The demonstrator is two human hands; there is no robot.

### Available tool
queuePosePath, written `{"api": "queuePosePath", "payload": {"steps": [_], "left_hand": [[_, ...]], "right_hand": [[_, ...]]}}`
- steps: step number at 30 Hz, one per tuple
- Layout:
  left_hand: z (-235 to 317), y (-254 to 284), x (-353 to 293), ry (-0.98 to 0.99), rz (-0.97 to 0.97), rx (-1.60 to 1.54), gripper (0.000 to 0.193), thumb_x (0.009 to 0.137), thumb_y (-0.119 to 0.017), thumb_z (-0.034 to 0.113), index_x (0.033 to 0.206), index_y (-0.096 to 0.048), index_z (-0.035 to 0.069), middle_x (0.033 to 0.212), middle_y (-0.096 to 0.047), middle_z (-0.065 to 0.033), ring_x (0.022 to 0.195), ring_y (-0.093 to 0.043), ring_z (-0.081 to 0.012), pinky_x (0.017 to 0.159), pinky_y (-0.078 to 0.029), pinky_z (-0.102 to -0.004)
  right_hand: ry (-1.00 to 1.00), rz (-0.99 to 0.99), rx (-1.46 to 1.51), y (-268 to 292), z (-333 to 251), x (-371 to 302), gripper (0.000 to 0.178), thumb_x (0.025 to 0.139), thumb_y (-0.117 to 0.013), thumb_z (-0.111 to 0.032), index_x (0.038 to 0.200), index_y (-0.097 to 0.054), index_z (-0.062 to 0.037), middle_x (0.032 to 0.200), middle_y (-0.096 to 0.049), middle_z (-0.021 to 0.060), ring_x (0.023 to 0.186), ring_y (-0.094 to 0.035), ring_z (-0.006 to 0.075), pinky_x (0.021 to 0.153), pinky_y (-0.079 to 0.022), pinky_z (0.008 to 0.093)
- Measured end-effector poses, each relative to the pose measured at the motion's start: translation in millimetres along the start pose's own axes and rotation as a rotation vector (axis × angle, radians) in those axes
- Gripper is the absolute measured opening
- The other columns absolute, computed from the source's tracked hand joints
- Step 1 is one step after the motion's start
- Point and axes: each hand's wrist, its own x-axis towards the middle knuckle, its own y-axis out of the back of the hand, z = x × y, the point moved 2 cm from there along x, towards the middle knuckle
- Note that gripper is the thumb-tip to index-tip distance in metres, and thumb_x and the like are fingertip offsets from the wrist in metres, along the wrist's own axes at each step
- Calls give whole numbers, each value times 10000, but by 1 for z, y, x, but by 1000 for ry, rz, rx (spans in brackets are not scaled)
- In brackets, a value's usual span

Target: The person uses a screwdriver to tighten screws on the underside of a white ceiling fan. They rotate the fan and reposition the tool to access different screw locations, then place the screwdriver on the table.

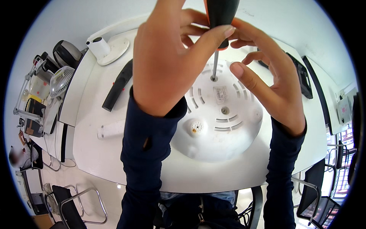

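Currently, closest to my view, the left hand (164, 61) grips the dark screwdriver (222, 15) by its handle, thumb laid across it. Beside it the right hand (280, 80) is half-open, fingers loosely curled near the handle; I cannot tell whether any touch it. Below them, the white slotted housing (221, 141) sits on the white table (213, 183), and the shaft runs down into a recessed hole (214, 79) toward its far side. I take the step in hand to be working a screw there; the next move calls for a shaft well aligned and steady pressure. Farther left I see a black handle-shaped part (116, 91), then a round-based white stand (114, 55).
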Motion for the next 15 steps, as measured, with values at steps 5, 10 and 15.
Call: {"api": "queuePosePath", "payload": {"steps": [5,10,15], "left_hand": [[-10,5,9,340,40,-245,614,716,-642,7,1246,-337,-50,1049,-540,-245,679,-649,-209,529,-508,-244],[0,7,16,158,12,-8,791,679,-664,-20,1322,-203,10,936,-611,-191,697,-648,-231,570,-516,-275],[-7,6,17,287,-38,-36,765,683,-651,-40,1314,-218,-23,941,-617,-163,749,-643,-240,614,-514,-265]], "right_hand": [[25,33,72,7,2,20,461,796,-600,-212,1205,-484,-35,1048,-587,107,971,-545,197,782,-426,295],[35,54,91,5,3,34,443,810,-581,-188,1198,-477,0,1029,-586,136,941,-563,202,789,-431,311],[-41,69,259,6,7,31,409,832,-548,-128,1177,-453,70,1007,-582,165,909,-579,216,807,-440,319]]}}
